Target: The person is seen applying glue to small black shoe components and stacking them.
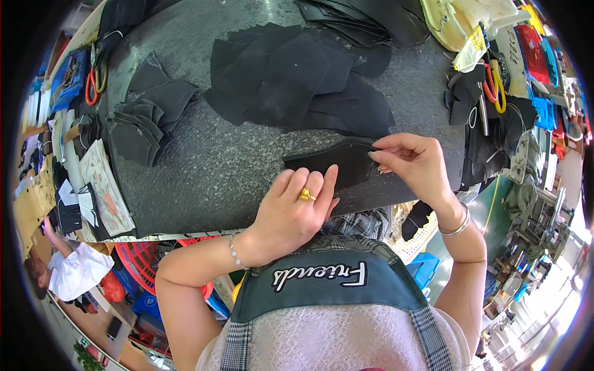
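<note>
A curved black leather-like piece [346, 162] lies near the table's front edge, under both my hands. My right hand [411, 159] pinches its right end between thumb and fingertips. The fingers of my left hand [296, 207] rest on its near side, with the index finger stretched out and apart from the rest; this hand presses rather than grips. A thin raised fold or strip runs along the piece's far edge. Just beyond lies a wide heap of black cut pieces [291, 71], and to the left a smaller fanned stack [139, 123].
The dark worktable [192, 191] carries another black stack [365, 18] at the far side. Scissors with orange and yellow handles [495, 86] hang at the right edge, and another pair [93, 83] at the left. A red basket [139, 263] stands below left. A person in white [80, 272] is farther left.
</note>
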Demonstrator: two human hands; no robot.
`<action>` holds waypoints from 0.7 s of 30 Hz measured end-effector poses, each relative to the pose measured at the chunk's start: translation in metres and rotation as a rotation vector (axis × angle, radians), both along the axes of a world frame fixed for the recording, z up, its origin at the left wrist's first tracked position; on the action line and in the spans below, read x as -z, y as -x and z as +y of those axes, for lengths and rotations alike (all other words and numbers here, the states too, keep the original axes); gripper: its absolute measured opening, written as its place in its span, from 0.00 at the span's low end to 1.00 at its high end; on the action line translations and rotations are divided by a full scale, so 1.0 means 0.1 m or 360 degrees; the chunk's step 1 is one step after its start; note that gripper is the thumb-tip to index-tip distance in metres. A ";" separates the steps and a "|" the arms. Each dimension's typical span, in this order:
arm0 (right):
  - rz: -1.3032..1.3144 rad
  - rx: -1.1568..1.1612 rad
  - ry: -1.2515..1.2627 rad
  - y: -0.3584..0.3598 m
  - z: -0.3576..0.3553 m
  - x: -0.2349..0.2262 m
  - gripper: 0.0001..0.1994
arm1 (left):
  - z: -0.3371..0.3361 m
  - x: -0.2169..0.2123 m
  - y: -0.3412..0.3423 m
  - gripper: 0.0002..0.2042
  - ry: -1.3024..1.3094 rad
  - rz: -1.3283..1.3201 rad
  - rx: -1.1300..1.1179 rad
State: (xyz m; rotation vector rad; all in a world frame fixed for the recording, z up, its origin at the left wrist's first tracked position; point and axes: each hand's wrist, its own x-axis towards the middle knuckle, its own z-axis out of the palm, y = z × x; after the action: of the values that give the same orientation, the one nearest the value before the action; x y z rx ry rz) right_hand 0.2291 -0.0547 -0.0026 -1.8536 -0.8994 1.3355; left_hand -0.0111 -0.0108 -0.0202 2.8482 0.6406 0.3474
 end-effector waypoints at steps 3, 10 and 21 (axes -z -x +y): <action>-0.0089 -0.0019 0.0004 0.01 0.00 -0.02 0.07 | 0.01 0.03 -0.03 0.25 0.0160 -0.0095 0.0060; -0.0705 -0.0338 -0.0389 0.05 -0.02 0.01 0.03 | 0.03 0.02 -0.04 0.25 0.0073 -0.0076 0.0106; -0.1068 -0.0800 -0.0249 -0.14 0.15 -0.10 0.12 | 0.11 -0.03 -0.27 0.30 0.0064 0.0032 0.0140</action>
State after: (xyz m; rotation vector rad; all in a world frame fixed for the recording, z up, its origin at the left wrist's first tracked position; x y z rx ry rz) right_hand 0.2426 -0.0398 0.0078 -2.0542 -1.8549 0.8480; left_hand 0.0155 0.0004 -0.0170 2.8338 0.5183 0.2882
